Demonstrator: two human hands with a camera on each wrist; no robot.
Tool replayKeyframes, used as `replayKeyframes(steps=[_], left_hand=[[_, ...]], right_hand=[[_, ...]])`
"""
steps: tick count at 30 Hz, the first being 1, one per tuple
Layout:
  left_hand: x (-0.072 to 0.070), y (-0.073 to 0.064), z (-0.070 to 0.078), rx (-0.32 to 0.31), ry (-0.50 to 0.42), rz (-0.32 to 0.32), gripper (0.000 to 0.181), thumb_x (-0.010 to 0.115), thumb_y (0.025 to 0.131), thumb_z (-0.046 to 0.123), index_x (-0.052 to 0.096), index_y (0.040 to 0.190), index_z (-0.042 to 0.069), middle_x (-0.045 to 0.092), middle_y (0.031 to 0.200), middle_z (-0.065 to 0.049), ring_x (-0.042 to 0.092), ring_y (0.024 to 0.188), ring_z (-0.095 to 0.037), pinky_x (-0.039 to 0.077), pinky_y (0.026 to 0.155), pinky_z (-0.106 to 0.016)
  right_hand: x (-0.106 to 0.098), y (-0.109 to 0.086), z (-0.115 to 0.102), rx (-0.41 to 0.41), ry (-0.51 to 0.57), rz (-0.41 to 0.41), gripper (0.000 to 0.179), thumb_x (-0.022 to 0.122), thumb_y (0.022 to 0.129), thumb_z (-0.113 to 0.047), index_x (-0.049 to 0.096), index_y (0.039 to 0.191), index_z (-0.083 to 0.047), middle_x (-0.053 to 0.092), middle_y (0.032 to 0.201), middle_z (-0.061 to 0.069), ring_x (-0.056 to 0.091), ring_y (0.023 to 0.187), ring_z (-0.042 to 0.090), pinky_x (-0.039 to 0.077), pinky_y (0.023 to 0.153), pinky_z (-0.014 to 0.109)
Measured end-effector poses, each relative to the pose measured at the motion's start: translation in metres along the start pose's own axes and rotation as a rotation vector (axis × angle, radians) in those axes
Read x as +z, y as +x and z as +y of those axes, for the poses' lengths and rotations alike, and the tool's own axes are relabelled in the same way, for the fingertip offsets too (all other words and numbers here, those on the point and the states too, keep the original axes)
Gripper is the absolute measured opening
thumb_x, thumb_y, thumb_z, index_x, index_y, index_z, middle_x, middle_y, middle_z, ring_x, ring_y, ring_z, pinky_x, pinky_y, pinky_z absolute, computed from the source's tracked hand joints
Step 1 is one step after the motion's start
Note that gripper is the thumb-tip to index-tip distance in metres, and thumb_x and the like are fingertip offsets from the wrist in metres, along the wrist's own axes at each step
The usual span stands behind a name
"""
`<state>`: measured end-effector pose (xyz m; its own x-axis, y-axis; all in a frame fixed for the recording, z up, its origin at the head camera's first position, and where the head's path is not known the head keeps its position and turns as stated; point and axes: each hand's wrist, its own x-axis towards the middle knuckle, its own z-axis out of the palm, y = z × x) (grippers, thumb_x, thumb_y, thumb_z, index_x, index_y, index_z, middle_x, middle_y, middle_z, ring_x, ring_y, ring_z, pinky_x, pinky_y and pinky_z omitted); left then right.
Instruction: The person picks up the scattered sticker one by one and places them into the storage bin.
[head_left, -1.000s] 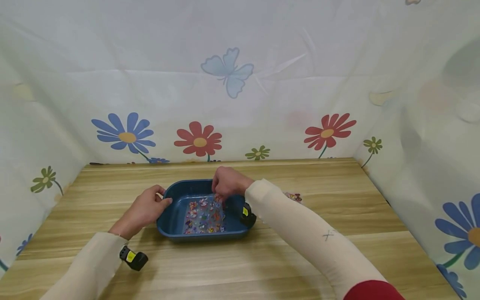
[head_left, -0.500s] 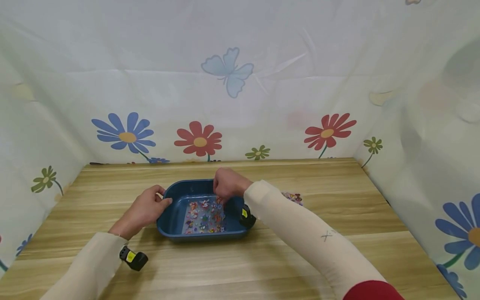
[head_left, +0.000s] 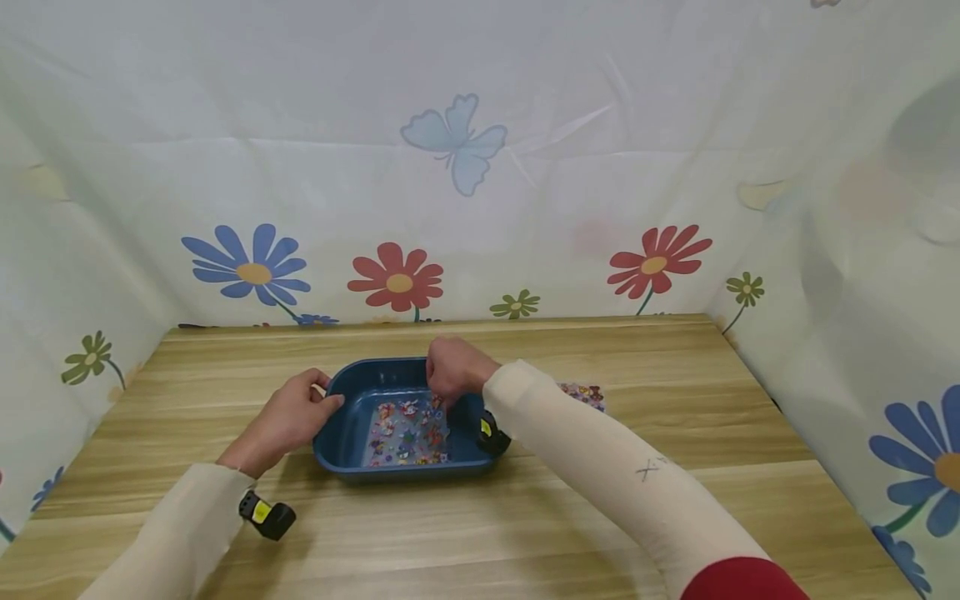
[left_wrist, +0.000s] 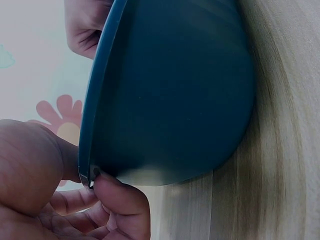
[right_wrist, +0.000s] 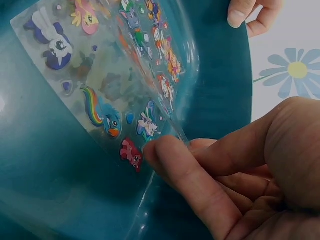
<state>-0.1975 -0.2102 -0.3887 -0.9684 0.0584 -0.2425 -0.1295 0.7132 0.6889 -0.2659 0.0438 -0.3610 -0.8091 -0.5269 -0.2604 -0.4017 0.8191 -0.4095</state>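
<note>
A dark blue rectangular basin (head_left: 348, 442) with rounded corners stands on the wooden table. My left hand (head_left: 296, 412) grips its left rim, thumb on top and fingers outside, and the left wrist view shows the rim (left_wrist: 87, 135) pinched between them. In the basin lies a clear sticker sheet (head_left: 408, 433) printed with small colourful cartoon figures. My right hand (head_left: 457, 368) reaches over the far side into the basin. In the right wrist view its thumb and fingers pinch the edge of the sticker sheet (right_wrist: 100, 85), which is lifted at an angle, with more stickers showing beyond it.
Another sticker sheet (head_left: 585, 395) lies on the table (head_left: 675, 433) to the right of the basin, partly hidden by my right sleeve. A flower-printed white curtain (head_left: 480, 208) rises behind the table and along both sides.
My right forearm has shifted slightly left, and a little more of the sheet on the table shows. Both hands keep their holds, and the basin stays put.
</note>
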Motion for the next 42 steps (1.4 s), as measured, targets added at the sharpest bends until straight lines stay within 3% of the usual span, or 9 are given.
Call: replayKeyframes(steps=[13, 27, 42], left_hand=[[-0.0002, -0.0001, -0.0007, 0.006, -0.003, 0.004, 0.031, 0.055, 0.107, 0.019, 0.048, 0.127, -0.004, 0.058, 0.087, -0.013, 0.06, 0.071, -0.02, 0.053, 0.06, -0.032], [-0.001, -0.0007, 0.0011, 0.004, -0.014, -0.008, 0.031, 0.054, 0.108, 0.018, 0.047, 0.128, -0.005, 0.057, 0.087, -0.013, 0.06, 0.07, -0.019, 0.056, 0.06, -0.032], [-0.0002, -0.0015, 0.0018, 0.0, -0.008, -0.001, 0.03, 0.055, 0.107, 0.018, 0.048, 0.127, -0.004, 0.056, 0.085, -0.012, 0.059, 0.069, -0.019, 0.053, 0.059, -0.031]], right_hand=[[0.0021, 0.0024, 0.0025, 0.006, -0.025, 0.012, 0.023, 0.064, 0.094, -0.004, 0.083, 0.08, -0.006, 0.076, 0.069, 0.001, 0.07, 0.057, 0.008, 0.054, 0.053, 0.019], [0.0031, 0.0036, 0.0022, 0.043, -0.078, 0.013, 0.024, 0.066, 0.092, -0.006, 0.079, 0.073, -0.01, 0.065, 0.057, -0.003, 0.058, 0.048, 0.006, 0.047, 0.047, 0.017], [0.0051, 0.007, 0.0039, -0.01, -0.173, 0.041, 0.034, 0.065, 0.087, -0.002, 0.065, 0.057, -0.016, 0.052, 0.048, -0.007, 0.048, 0.044, 0.007, 0.038, 0.044, 0.019]])
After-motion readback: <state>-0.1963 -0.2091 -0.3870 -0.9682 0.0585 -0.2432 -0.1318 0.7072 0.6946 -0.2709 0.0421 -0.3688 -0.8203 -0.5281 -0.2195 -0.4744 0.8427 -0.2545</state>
